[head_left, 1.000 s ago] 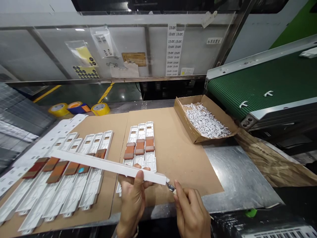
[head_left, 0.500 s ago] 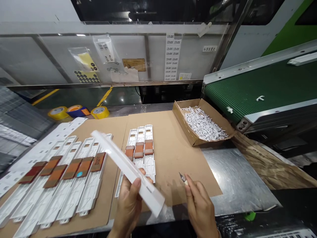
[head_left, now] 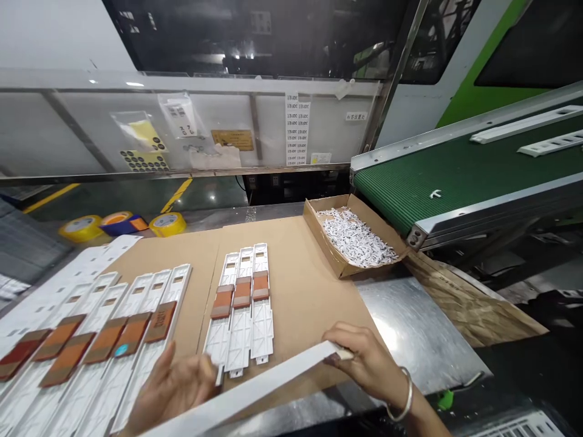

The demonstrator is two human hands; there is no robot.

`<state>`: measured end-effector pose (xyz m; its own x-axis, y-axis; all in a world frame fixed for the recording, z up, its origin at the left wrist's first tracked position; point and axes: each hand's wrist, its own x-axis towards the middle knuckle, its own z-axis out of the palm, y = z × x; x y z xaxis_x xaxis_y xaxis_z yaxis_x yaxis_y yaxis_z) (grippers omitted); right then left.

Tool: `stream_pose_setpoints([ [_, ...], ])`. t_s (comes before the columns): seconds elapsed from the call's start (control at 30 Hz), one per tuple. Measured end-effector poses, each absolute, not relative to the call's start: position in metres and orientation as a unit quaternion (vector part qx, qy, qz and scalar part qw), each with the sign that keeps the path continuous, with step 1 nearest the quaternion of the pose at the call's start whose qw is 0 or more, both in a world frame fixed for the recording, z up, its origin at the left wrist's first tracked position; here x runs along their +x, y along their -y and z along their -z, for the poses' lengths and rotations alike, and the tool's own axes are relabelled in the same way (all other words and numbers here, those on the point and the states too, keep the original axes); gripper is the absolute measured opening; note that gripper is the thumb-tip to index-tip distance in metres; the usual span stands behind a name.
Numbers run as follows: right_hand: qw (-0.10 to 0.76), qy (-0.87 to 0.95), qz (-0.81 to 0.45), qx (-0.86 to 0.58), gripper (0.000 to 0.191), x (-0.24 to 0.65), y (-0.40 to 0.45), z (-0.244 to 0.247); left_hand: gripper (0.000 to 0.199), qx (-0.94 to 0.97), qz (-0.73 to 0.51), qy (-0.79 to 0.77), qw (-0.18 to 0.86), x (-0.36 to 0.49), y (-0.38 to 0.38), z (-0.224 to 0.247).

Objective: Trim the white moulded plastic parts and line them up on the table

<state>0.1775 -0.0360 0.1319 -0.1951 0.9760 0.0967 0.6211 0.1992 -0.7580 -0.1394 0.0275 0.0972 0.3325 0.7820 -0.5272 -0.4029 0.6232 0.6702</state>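
Note:
A long white plastic strip (head_left: 255, 388) slants across the front, its right end pinched in my right hand (head_left: 359, 352). Between the same fingers shows the cream handle of a small craft knife (head_left: 345, 354); its blade is hidden. My left hand (head_left: 175, 379) is behind the strip's lower left part, slightly blurred, thumb apart and fingers loosely curled, gripping nothing I can see. Just beyond it lie three white plastic parts (head_left: 239, 331) with brown blocks (head_left: 243, 292) across them. Another row of white parts (head_left: 157, 358) with similar blocks (head_left: 132, 334) lies to the left.
A cardboard box (head_left: 325, 243) of small white scraps (head_left: 357, 238) stands at the back right, beside a green conveyor (head_left: 401, 194) carrying white parts (head_left: 523, 124). Tape rolls (head_left: 167, 224) stand at the back left. Cardboard (head_left: 296, 291) covers much of the metal table (head_left: 419, 321).
The white strip has swung lower and flatter, its right end now in my right hand. My left hand has released its grip and moved left. More white parts show on the conveyor.

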Motion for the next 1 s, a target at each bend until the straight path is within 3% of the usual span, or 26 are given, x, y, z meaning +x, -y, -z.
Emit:
stream_pose_setpoints([
  [0.2,0.359,0.626,-0.378,-0.580,0.021,0.115,0.036,-0.128,0.083,0.216,-0.594,-0.389,0.670,-0.039,0.004,-0.096],
  [0.37,0.468,0.477,-0.488,-0.562,0.057,0.108,0.039,-0.116,0.038,0.163,-0.623,-0.428,0.635,-0.013,-0.012,-0.104],
  [0.43,0.467,0.460,-0.497,-0.569,0.055,0.118,0.045,-0.111,0.032,0.155,-0.626,-0.412,0.644,-0.020,-0.025,-0.110],
  [0.6,0.359,0.534,-0.571,-0.510,0.033,0.123,0.066,-0.101,0.035,0.138,-0.633,-0.377,0.662,-0.032,-0.039,-0.115],
  [1.0,0.326,0.665,-0.280,-0.611,0.029,0.096,0.077,-0.096,0.034,0.143,-0.613,-0.362,0.688,-0.032,-0.036,-0.116],
])
